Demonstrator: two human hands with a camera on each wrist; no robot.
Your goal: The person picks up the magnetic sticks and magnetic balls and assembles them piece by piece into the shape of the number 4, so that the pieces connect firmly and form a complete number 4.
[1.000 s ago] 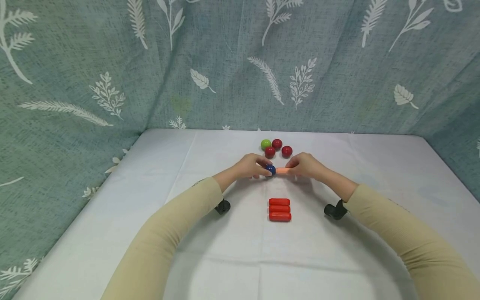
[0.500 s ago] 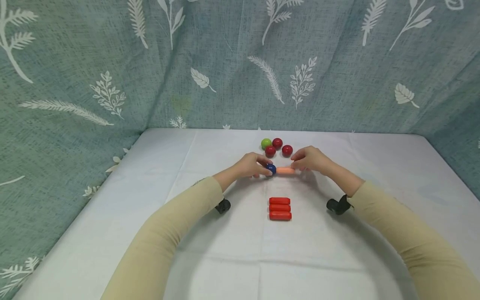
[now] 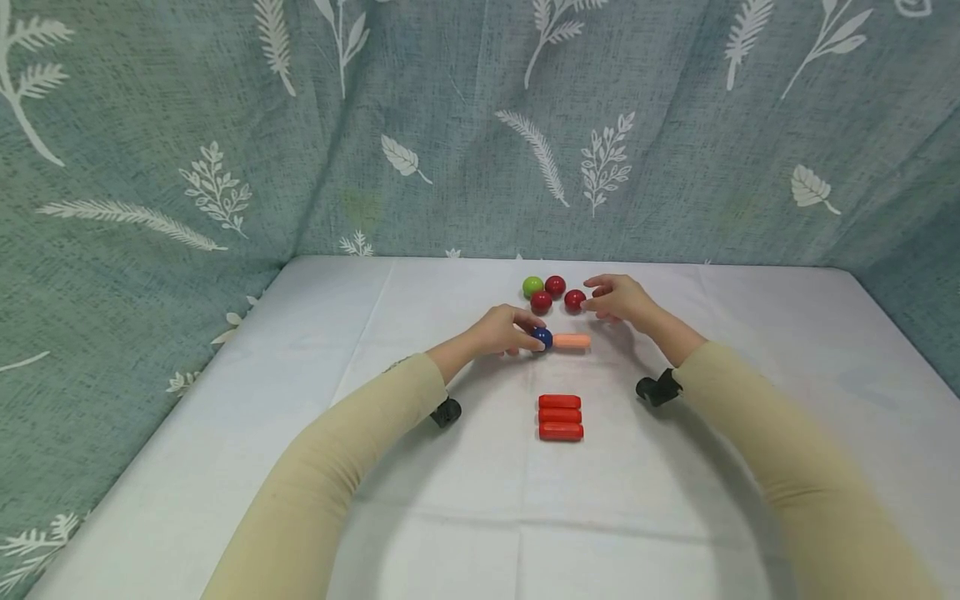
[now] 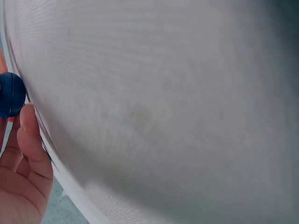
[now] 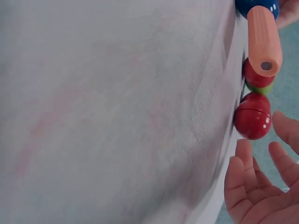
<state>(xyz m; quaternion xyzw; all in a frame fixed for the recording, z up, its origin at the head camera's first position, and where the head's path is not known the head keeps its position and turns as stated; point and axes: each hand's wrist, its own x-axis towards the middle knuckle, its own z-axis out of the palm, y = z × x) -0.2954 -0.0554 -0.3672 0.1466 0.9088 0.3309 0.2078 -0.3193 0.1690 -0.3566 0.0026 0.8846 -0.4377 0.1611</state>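
My left hand (image 3: 498, 331) pinches a dark blue ball (image 3: 542, 337) between thumb and fingers, low over the white cloth. Against the ball's right side lies a peach-coloured ribbed stick (image 3: 572, 341), whose free end shows a small grey disc in the right wrist view. My right hand (image 3: 618, 300) is just right of the nearest red ball (image 3: 574, 301), thumb and fingers parted. In the right wrist view, a narrow gap separates those fingertips (image 5: 244, 147) from the red ball (image 5: 252, 116). The left wrist view shows the blue ball (image 4: 11, 94) at its left edge.
Two more red balls, one behind (image 3: 555, 286) and one in front (image 3: 541, 302), cluster with a green ball (image 3: 532, 287). Three red sticks (image 3: 560, 417) lie side by side nearer the person. A leaf-patterned curtain (image 3: 450, 167) stands behind the white-covered table (image 3: 420, 533).
My right hand has let go of the peach stick and moved away to the red ball on the right. The left hand has kept its hold on the blue ball.
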